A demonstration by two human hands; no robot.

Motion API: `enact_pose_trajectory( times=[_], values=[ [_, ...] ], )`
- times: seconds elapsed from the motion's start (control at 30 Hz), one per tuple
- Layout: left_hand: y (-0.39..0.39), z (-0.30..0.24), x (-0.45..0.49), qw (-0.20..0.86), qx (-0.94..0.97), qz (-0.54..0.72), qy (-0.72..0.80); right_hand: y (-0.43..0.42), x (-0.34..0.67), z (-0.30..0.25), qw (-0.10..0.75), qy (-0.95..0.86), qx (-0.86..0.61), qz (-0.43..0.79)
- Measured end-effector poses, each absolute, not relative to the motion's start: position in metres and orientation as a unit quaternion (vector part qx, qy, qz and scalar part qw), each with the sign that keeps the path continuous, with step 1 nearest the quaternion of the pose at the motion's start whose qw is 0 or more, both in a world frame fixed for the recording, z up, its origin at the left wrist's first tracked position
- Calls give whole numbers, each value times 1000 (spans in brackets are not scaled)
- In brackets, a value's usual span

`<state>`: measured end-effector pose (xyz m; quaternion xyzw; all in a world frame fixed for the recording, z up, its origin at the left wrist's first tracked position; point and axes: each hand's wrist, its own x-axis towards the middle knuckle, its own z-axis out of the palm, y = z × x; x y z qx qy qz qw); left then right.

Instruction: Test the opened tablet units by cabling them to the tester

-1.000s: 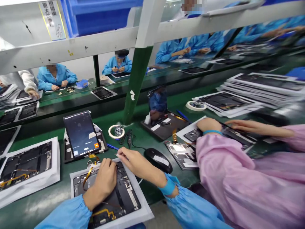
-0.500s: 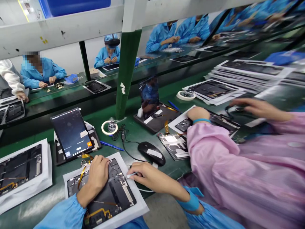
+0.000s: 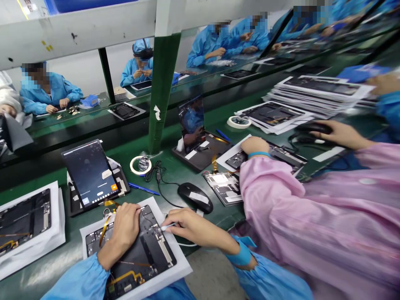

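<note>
An opened tablet housing (image 3: pixel 140 254) with bare circuitry and orange flex cables lies on a white sheet (image 3: pixel 184 266) in front of me. My left hand (image 3: pixel 126 227) lies across the housing, its fingers bent over the far edge and their tips hidden. At the housing's right edge, my right hand (image 3: pixel 184 225) pinches the white plug of a cable (image 3: pixel 168 226), its tip against the edge; I cannot tell whether it is inserted. Behind my left hand, a lit tablet screen (image 3: pixel 90 173) leans upright, with an orange flex cable below it.
A black mouse (image 3: pixel 195 198), a blue pen (image 3: pixel 143 189) and a tape roll (image 3: pixel 140 165) lie beyond my hands. Another housing (image 3: pixel 28 221) lies left. At right, a co-worker's pink sleeve (image 3: pixel 271 179) reaches over another opened tablet. A green post (image 3: pixel 162 91) rises behind.
The view has shifted slightly; my hands keep their places on the housing and plug. The co-worker's far hand now rests on a black mouse, and another person's blue sleeve appears at far right.
</note>
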<state>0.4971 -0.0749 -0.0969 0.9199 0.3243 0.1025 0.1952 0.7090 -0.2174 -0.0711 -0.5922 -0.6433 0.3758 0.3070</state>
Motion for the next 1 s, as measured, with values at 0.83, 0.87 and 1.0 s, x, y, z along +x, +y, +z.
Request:
enact_pose_trajectory(
  times=[0.83, 0.87, 1.0],
  values=[
    [-93, -97, 493, 277, 892, 107, 342, -229, 734, -104, 360, -564, -692, -273],
    [-95, -96, 493, 278, 891, 100, 344, -231, 737, -110, 337, -551, -700, -305],
    [-100, -92, 492, 272, 896, 71, 344, -234, 743, -124, 252, -537, -732, -335]
  ],
)
